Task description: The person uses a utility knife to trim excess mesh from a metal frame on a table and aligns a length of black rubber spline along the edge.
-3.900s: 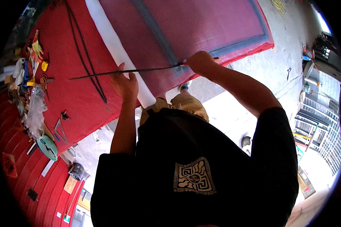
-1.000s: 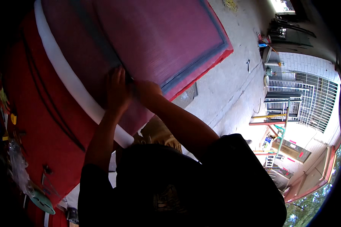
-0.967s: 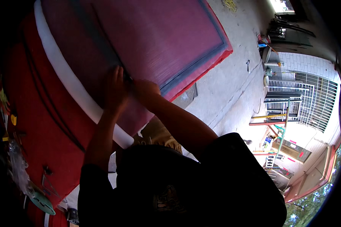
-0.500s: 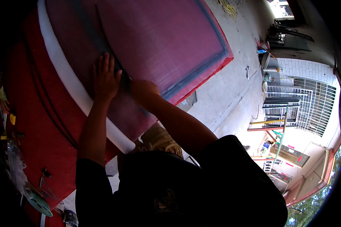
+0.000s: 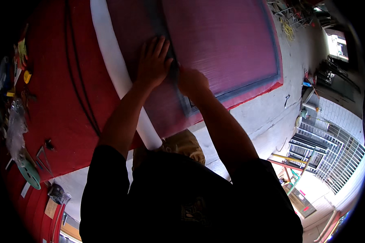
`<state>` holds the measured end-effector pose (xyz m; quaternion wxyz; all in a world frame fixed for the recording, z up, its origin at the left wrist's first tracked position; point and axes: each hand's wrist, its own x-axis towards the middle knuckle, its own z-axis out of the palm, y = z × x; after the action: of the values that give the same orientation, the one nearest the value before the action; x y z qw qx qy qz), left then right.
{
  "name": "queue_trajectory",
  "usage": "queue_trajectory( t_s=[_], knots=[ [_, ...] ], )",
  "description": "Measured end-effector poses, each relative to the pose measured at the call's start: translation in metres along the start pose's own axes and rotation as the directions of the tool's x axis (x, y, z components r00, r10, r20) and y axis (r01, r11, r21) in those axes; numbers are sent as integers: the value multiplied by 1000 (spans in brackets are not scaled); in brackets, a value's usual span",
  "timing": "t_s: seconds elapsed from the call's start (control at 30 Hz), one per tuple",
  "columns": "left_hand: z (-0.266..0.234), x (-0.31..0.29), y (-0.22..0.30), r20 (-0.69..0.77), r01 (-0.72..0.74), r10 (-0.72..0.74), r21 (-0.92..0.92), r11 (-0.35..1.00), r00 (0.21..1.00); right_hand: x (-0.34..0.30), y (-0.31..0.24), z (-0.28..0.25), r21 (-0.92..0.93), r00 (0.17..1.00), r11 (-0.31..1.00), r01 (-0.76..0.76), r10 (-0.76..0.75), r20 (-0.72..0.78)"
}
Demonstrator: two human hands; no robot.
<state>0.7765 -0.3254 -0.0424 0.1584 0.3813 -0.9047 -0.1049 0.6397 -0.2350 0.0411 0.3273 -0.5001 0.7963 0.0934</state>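
Observation:
A sheet of fine, see-through mesh (image 5: pixel 227 44) lies over a dark rectangular frame (image 5: pixel 278 60) on a red-covered table (image 5: pixel 48 113). My left hand (image 5: pixel 153 69) rests flat on the mesh, fingers stretched out, beside a dark bar of the frame. Just right of it, my right hand (image 5: pixel 194 83) is closed in a fist over the same bar. Whatever the fist grips is hidden. A thin black cord (image 5: pixel 166 24) runs along the bar toward the hands. Left of my left hand, a long white roll (image 5: pixel 117 60) borders the mesh.
Two black cords (image 5: pixel 79 77) curve along the table. At its left edge lie a yellow tape measure (image 5: pixel 27 77), crumpled clear plastic (image 5: pixel 16 127) and a green oval piece (image 5: pixel 29 174). Concrete floor (image 5: pixel 257 107) stretches right, toward metal grilles (image 5: pixel 336 154) against a wall.
My view has turned, so table and mesh sit farther right in the picture. Both hands stay on the mesh side by side, the left flat and the right closed.

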Motion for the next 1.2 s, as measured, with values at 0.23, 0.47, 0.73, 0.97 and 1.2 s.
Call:
queue_trajectory(
  t_s=[0.23, 0.47, 0.73, 0.97, 1.2],
  knots=[
    [14, -2, -5, -88, -115, 124, 106, 988, 988, 46, -14, -22, -86, 999, 995, 40, -38, 20],
    [14, -5, -11, -58, -23, 26, 54, 998, 998, -89, 55, 57, -186, 954, 983, -11, 66, 293],
    [16, -2, -4, -145, -47, 52, 35, 998, 988, -45, 45, 52, -164, 995, 986, -25, 41, 96],
    [16, -8, -9, -177, -36, 41, 30, 999, 983, -101, 61, 64, -241, 968, 967, 77, -15, 249],
    [20, -6, -6, -178, -48, 56, 49, 998, 982, -73, 60, 62, -262, 980, 964, 37, 16, 198]
  ],
)
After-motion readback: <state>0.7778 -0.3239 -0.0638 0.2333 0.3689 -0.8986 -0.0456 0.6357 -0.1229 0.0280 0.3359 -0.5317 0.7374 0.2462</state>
